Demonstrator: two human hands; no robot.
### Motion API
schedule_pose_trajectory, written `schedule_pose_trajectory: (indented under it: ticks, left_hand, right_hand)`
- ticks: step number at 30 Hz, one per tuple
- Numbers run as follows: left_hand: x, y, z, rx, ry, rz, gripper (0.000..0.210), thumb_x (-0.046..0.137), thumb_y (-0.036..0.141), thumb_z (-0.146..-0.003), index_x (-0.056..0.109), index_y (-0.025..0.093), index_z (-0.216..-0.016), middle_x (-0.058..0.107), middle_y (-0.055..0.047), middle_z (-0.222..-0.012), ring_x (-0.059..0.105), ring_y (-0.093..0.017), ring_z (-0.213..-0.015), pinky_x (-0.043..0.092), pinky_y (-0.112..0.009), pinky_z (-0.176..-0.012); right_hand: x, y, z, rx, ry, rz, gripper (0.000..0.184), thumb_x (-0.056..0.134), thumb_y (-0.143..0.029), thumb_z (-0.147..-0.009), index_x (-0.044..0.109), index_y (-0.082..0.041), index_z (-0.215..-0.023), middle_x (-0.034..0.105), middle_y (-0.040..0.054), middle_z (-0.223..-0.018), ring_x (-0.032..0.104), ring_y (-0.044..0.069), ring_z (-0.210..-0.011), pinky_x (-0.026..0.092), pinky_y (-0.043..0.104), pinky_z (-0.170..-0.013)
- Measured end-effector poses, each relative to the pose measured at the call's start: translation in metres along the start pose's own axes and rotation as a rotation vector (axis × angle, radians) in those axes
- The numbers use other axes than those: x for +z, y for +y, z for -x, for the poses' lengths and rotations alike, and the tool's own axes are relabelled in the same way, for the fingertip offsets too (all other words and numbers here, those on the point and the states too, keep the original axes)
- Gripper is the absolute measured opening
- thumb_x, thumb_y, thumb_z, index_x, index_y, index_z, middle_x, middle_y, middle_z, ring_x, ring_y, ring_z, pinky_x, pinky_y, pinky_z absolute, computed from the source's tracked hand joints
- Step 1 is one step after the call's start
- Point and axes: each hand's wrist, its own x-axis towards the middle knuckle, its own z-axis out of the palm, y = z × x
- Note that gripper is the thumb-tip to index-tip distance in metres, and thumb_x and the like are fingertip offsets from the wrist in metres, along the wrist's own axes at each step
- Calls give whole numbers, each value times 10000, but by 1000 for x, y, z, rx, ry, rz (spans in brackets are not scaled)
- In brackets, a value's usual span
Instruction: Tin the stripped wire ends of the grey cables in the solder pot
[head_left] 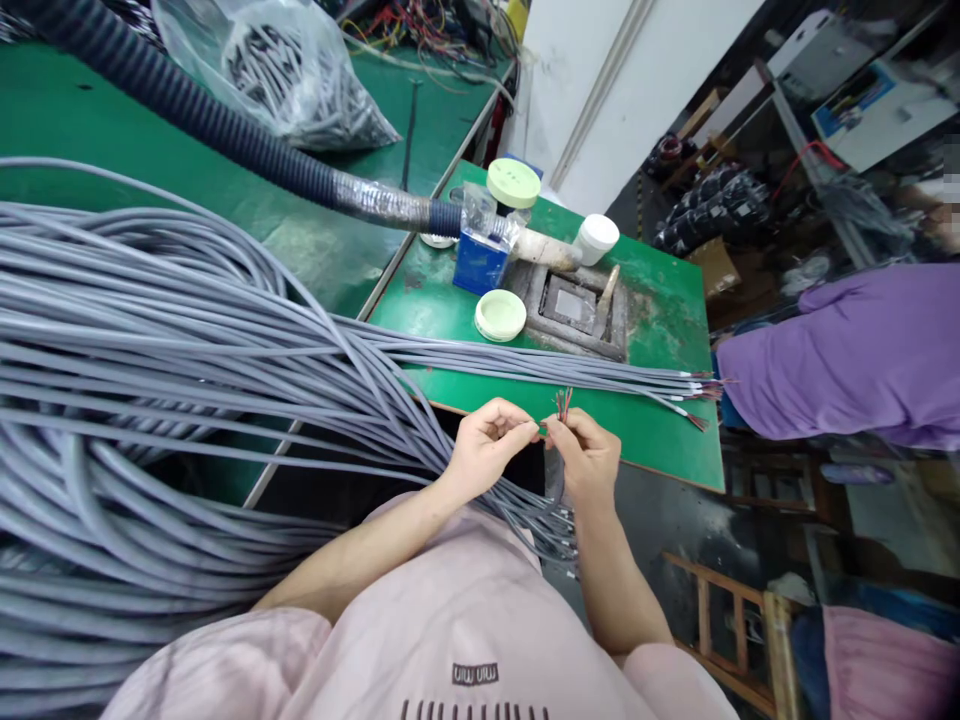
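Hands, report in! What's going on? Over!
Right hand: holding coloured wires, tips poking up. Left hand: pinched close beside, hold unclear. Grey cables crossing the green table just beyond.

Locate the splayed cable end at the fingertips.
In the head view, the splayed cable end is just right of centre, held in the right hand, with the left hand close beside it.

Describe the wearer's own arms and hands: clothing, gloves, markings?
Left hand and right hand are ungloved, with no rings or watch visible. Forearms are bare; the sleeves are pale pink, short and loose, matching the top.
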Motion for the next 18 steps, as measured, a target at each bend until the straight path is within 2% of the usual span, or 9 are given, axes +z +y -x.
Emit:
schedule_pose_trajectory:
  ticks: [3,8,11,14,18]
  left_hand:
    - [-12,5,-10,97,35,-158,198,680,353,-753,625,162,-757,643,-7,-664,566,-103,-598,454,-235,-598]
    - [-42,4,-33,406,65,-653,137,609,316,-815,661,189,-817,668,-28,-761,575,-160,-756,449,-302,-744]
    - [-51,-7,-42,472,23,-846,175,537,311,-867,658,187,-838,681,-36,-792,569,-166,-764,428,-305,-743]
    - [-52,-16,-42,520,-39,-1010,202,514,323,-886,662,192,-844,686,-42,-801,570,-175,-783,395,-308,-731]
    - [-51,-18,-40,532,-46,-1081,229,491,336,-900,667,194,-863,674,-46,-791,563,-174,-781,366,-303,-689]
  right_hand:
    - [-2,-6,-23,-59,3,74,234,615,-321,-812,611,-194,-616,517,-16,-579,476,117,-556,373,261,-544]
    - [1,-11,-78,-180,-60,244,268,606,-310,-787,564,-177,-559,491,-29,-546,428,101,-528,343,252,-538]
    - [10,-12,-112,-239,-144,335,272,587,-286,-767,534,-168,-528,457,-40,-513,388,88,-501,310,246,-522]
    - [24,-11,-141,-276,-210,451,280,565,-268,-751,512,-165,-496,412,-42,-482,372,90,-495,277,251,-518]
    - [41,-4,-162,-364,-246,681,255,541,-262,-758,539,-164,-522,465,-19,-523,407,110,-531,267,266,-542]
